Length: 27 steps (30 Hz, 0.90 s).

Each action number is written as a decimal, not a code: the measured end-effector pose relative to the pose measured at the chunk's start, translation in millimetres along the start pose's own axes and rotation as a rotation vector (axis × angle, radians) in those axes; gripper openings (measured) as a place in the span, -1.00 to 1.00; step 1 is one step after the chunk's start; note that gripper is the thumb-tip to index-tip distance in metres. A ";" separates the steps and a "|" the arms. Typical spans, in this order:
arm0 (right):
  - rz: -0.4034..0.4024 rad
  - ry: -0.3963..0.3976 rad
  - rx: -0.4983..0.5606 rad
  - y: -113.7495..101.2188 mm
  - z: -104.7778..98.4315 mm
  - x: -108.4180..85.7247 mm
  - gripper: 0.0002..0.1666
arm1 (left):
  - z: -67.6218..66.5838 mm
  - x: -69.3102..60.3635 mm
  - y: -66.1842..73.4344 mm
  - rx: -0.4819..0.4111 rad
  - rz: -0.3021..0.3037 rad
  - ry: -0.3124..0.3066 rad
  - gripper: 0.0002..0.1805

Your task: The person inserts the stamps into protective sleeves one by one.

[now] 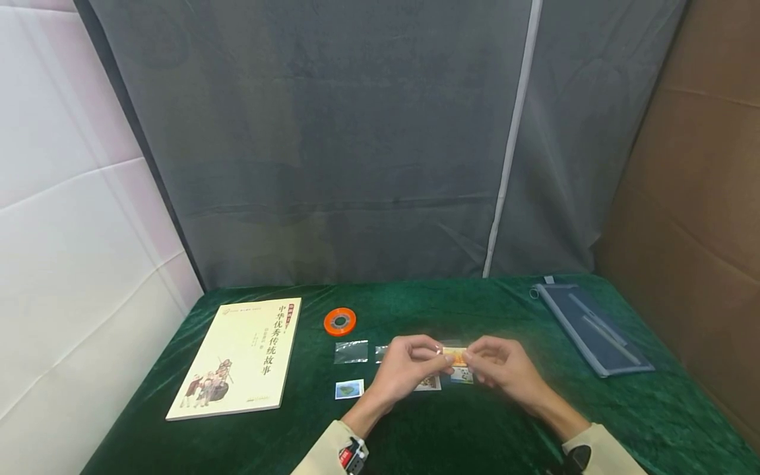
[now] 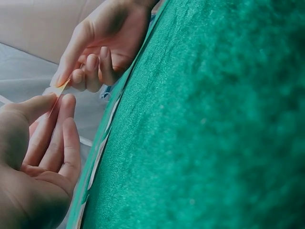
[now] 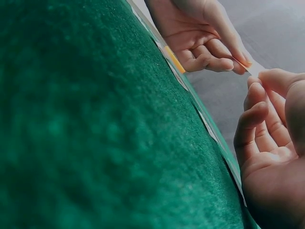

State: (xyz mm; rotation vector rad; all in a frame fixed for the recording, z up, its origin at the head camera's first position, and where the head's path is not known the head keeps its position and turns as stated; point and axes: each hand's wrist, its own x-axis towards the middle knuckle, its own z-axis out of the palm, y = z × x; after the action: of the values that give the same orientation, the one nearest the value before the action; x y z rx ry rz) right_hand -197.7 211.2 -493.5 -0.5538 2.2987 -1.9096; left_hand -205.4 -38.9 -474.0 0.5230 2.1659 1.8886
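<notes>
Both hands meet above the table with a small orange stamp-like card (image 1: 456, 356) between them. My left hand (image 1: 404, 371) pinches its left end between thumb and fingers, while my right hand (image 1: 509, 371) pinches the right end the same way. Edge-on, the thin card (image 2: 61, 89) shows in the left wrist view between the fingertips. Beneath the hands lies a stamp (image 1: 462, 377) with a blue and green picture. Another stamp (image 1: 431, 384) is partly covered by the left hand. Further left rests a stamp (image 1: 349, 389) with a green and blue picture.
Clear plastic sleeves (image 1: 351, 352) lie behind the stamps, one partly behind the left hand. An orange ring-shaped roll (image 1: 328, 323) sits behind them. A cream book (image 1: 243, 356) lies at left, a blue zip pouch (image 1: 588, 323) with slim items at right. Green cloth (image 1: 309, 435) covers the table.
</notes>
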 end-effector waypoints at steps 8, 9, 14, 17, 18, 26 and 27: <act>0.002 -0.003 -0.001 -1.3 0.9 -0.7 -0.84 | 1.2 -0.3 -0.1 0.009 -0.008 0.001 -0.76; 0.007 -0.001 -0.001 -1.3 1.0 -0.8 -0.84 | 1.3 -0.3 -0.3 0.010 -0.006 0.000 -0.76; 0.008 0.001 -0.003 -0.6 0.5 -1.0 -0.83 | 1.8 -0.4 -0.8 0.010 0.005 -0.008 -0.77; -0.013 -0.006 -0.005 0.0 -0.1 -1.0 -0.83 | 2.1 -0.3 -0.9 0.013 0.004 -0.007 -0.77; -0.015 -0.006 -0.005 0.2 -0.3 -1.0 -0.83 | 2.2 -0.3 -1.0 0.014 0.004 -0.008 -0.77; 0.030 0.011 0.004 -0.9 0.6 -0.3 -0.82 | 1.5 0.2 -0.5 0.018 0.004 -0.013 -0.79; 0.031 0.011 0.009 -0.6 0.9 0.0 -0.82 | 1.5 0.2 -0.5 0.017 0.003 -0.013 -0.79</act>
State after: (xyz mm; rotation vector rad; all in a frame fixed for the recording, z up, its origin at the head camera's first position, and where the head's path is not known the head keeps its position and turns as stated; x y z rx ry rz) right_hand -197.3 210.4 -493.1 -0.5049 2.2903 -1.9123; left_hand -205.0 -37.5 -474.7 0.5412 2.1764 1.8646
